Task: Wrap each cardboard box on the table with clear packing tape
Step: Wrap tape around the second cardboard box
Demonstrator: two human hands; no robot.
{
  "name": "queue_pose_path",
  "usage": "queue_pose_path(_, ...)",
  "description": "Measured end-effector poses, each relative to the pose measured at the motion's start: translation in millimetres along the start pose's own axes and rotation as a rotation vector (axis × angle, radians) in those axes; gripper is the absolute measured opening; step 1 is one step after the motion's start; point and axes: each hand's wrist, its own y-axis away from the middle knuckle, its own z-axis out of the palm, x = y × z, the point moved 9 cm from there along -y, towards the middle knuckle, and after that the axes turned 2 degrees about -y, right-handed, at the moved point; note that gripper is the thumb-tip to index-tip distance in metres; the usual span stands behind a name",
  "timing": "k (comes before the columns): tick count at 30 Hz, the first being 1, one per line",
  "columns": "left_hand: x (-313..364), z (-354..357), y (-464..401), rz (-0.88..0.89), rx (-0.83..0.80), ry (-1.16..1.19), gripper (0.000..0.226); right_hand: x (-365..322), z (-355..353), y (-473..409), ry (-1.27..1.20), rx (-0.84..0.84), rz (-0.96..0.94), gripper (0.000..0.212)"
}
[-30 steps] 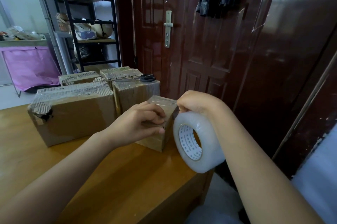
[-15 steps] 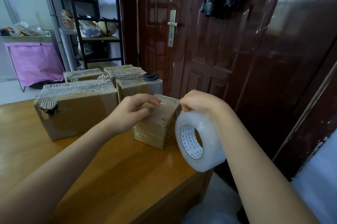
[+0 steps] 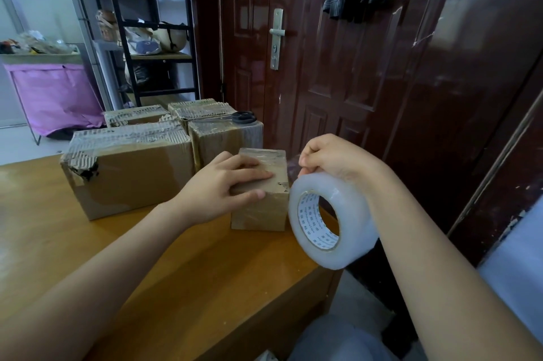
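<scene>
Our left hand (image 3: 219, 184) lies over the near top edge of the small cardboard box (image 3: 260, 207), fingers nearly straight across the taped top and thumb down the front face; we judge this flat press serves to pin the box to the surface (image 3: 147, 257) and smooth the laid tape, so that pulling on the strip does not drag the box along. Our right hand (image 3: 332, 156) is curled over the top of the roll of clear packing tape (image 3: 329, 219), gripping it just beside the box's right face. We hold the roll on edge, its core open toward us, probably so that it can unwind as it travels round the box. A faint clear strip appears to run from the roll to the box's upper right edge, though it is too transparent for us to be sure. The box stands near the right corner of the surface, which leaves the roll free room past the edge. Behind it, four larger boxes (image 3: 129, 172) stand bunched together, already glossy with tape on top; scissors (image 3: 239, 118) rest on the rear right one, within reach for the cut we expect to make.
</scene>
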Motion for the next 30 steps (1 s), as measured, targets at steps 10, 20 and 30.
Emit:
queue_pose_path(10, 42, -27, -5, -0.095, -0.074, -0.178, 0.090, 11, -60, 44, 0.024, 0.300, -0.094, 0.023)
queue_pose_path(20, 17, 6, -30, -0.145, -0.519, -0.190, 0.082, -9, -113, 88, -0.007, 0.602, -0.254, 0.019)
queue_pose_path(30, 25, 15, -35, -0.547, -0.409, -0.270, 0.089, -29, -94, 93, 0.141, 0.438, -0.321, 0.027)
